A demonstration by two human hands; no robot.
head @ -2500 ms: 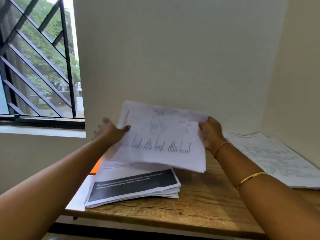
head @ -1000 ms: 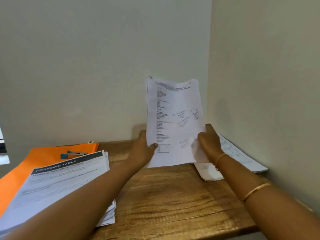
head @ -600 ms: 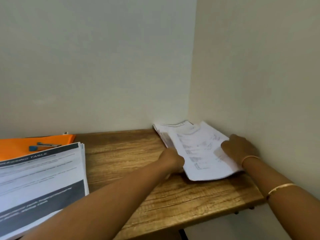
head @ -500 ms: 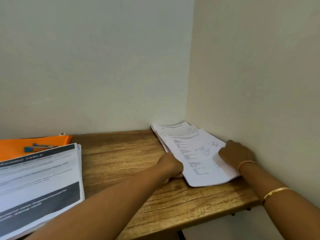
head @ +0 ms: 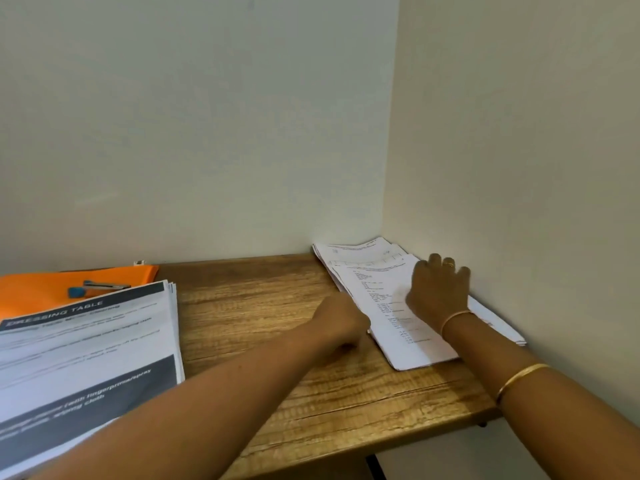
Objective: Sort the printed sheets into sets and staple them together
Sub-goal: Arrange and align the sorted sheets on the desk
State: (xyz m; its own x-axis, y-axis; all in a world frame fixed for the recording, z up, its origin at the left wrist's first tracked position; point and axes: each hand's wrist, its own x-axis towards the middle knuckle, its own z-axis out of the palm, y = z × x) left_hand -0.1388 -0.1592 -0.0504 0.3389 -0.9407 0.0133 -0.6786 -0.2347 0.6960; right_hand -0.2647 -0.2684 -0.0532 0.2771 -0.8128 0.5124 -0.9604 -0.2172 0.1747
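Formerly upright sheets [head: 391, 317], now flat, unevenly fanned

You are pressing your right hand [head: 438, 292] flat on a loose pile of white printed sheets [head: 381, 299], which is lying fanned in the far right corner of the worktop [head: 259, 306]. Its top page is showing a narrow column of small text. Your left hand [head: 341, 323] is sitting curled at the pile's left edge. A thicker stack [head: 86, 358] headed "DRESSING TABLE" is lying at the left, with a small blue-ended stapler [head: 100, 288] resting just behind it.
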